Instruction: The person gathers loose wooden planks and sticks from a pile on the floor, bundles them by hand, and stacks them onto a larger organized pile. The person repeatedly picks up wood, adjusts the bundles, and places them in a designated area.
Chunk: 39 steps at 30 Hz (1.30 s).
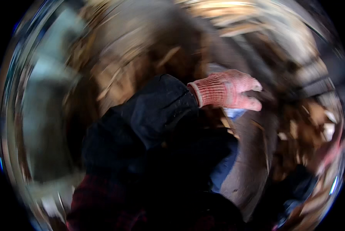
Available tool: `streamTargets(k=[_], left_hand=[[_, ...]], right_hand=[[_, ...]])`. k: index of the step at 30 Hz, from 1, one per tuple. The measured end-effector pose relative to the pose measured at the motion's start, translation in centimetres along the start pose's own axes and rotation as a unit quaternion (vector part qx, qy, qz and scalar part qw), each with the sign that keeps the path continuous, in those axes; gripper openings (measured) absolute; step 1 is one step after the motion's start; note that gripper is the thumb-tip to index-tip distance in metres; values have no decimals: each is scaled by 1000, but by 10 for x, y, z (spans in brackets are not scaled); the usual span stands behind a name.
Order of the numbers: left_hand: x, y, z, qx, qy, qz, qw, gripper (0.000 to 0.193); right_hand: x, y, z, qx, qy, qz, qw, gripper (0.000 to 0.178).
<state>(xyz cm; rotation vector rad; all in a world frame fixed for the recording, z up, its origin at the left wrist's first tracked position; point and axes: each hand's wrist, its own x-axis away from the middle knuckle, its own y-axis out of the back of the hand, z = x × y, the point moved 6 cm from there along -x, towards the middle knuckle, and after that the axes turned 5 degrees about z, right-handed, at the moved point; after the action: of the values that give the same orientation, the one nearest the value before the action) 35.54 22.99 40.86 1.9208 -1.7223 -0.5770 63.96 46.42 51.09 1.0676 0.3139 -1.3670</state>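
My left hand (228, 90), in a pink-and-white knitted glove, reaches across from a dark sleeve (157, 107). Its fingers are stretched out, with a gap between them and the thumb, and nothing shows in its grasp. Beneath it lies a dull brown-grey surface (242, 165), and a small blue-and-white patch (234, 112) shows just under the palm. Far to the right, near the picture's rim, my right hand (328, 154) appears as a pinkish smear above a dark sleeve; motion blur hides its fingers and anything in them.
Brown scraps, seemingly wood or bark, lie in a blurred heap (118, 77) ahead and in another pile (307, 127) on the right. Pale long pieces (234, 23) are at the far side. A greenish-grey panel-like surface (45, 119) stands along the left.
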Motion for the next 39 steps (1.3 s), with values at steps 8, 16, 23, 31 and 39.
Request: streamTargets(k=[8,16,23,31,39], left_hand=[[483,-27,231,74,594,-408,689,76],[676,-58,368,51,756,-387,525,109],[728,-30,473,80,785,-358,500,48],[921,-16,437,-135,875,-255,388,117],[1052,-52,506,135,777,-386,480,111]], right_hand=[[268,-357,115,-107,0,556,824,65],[394,-486,237,75,95,609,784,76],[406,-502,194,-18,-36,647,761,71],[409,-503,169,31,-68,635,769,69],[416,-497,213,-230,-107,657,710,69]])
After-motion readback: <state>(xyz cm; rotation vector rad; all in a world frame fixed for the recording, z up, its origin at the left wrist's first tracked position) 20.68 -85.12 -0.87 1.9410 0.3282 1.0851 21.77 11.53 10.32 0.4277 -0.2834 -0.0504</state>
